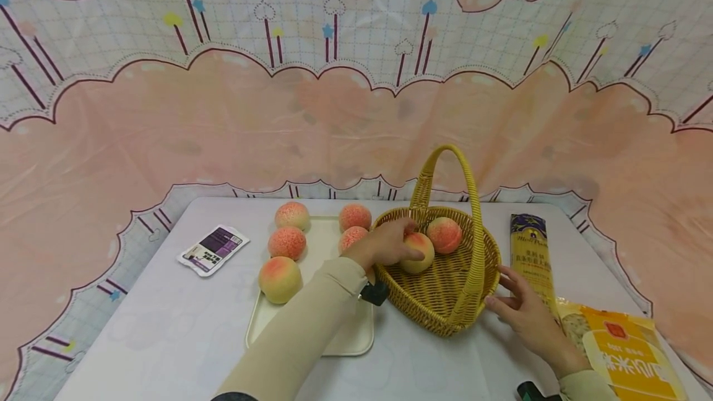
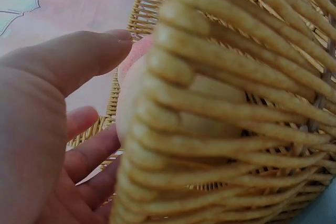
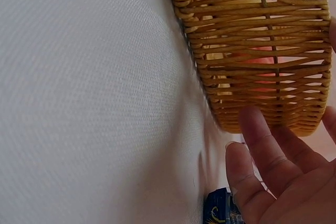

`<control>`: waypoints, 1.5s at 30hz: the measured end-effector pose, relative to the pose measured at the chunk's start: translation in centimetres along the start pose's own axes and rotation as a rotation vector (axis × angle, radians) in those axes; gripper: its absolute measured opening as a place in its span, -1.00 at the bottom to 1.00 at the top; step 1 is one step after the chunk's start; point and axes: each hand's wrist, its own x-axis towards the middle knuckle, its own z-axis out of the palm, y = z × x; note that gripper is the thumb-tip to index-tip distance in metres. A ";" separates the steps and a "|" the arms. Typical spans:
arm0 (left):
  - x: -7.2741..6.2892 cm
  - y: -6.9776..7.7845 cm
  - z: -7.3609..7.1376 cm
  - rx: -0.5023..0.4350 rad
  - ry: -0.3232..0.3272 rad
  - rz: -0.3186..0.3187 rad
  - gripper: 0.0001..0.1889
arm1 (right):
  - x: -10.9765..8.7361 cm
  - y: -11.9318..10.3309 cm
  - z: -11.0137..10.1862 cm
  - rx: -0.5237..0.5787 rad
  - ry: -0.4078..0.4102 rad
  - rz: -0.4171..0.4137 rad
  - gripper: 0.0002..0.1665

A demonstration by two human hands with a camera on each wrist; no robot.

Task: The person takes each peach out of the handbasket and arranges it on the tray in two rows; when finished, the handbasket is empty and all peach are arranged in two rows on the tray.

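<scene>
My left hand (image 1: 387,245) reaches over the left rim of a yellow wicker basket (image 1: 440,299). Its thumb and fingers are around a pale yellow peach (image 1: 421,258) inside the basket. In the left wrist view the weave covers much of that peach (image 2: 128,103), and the thumb (image 2: 89,56) lies above the fingers. A pinker peach (image 1: 444,235) sits beside it in the basket. My right hand (image 1: 526,311) is at the basket's right side with fingers spread. One fingertip overlaps the basket's wall (image 3: 252,56) in the right wrist view; firm contact is hard to tell.
Several peaches (image 1: 281,280) are on or by a cream tray (image 1: 348,333), left of the basket. A white and purple packet (image 1: 214,250) lies farther left. To the right are a spaghetti pack (image 1: 531,252) and a yellow bag (image 1: 629,351). The basket's tall handle (image 1: 477,234) arches overhead.
</scene>
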 end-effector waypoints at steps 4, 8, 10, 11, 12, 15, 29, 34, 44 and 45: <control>0.0 0.2 0.1 -0.021 -0.054 0.043 -0.31 | -0.1 0.0 0.0 -0.001 -0.002 0.011 -0.08; 0.0 0.4 0.4 -0.038 -0.079 0.073 -0.30 | -0.1 0.0 0.0 0.000 -0.002 0.008 -0.09; 0.0 0.5 0.6 -0.039 -0.077 0.071 -0.29 | -0.1 0.0 0.0 0.001 -0.001 0.006 -0.09; 0.0 0.5 0.7 -0.033 -0.074 0.068 -0.29 | -0.1 0.1 0.0 0.001 -0.001 0.006 -0.09; 0.0 0.5 0.8 -0.024 -0.070 0.062 -0.29 | -0.1 0.1 0.0 0.001 -0.001 0.006 -0.09; 0.2 0.5 1.1 0.018 -0.061 0.034 -0.29 | -0.1 0.1 0.0 0.004 -0.002 0.006 -0.09; 0.2 0.7 1.5 0.160 -0.062 -0.011 -0.34 | 0.1 0.4 0.0 0.002 -0.004 -0.037 -0.10; 0.2 0.8 1.6 0.185 -0.071 -0.006 -0.33 | 0.1 0.4 0.0 0.001 -0.003 -0.037 -0.10; 0.0 0.6 1.7 0.169 -0.025 0.053 -0.32 | 0.0 0.3 0.0 -0.002 0.000 -0.041 -0.10; 0.0 0.6 1.7 0.149 -0.014 0.068 -0.31 | 0.0 0.3 0.0 -0.006 0.000 -0.037 -0.10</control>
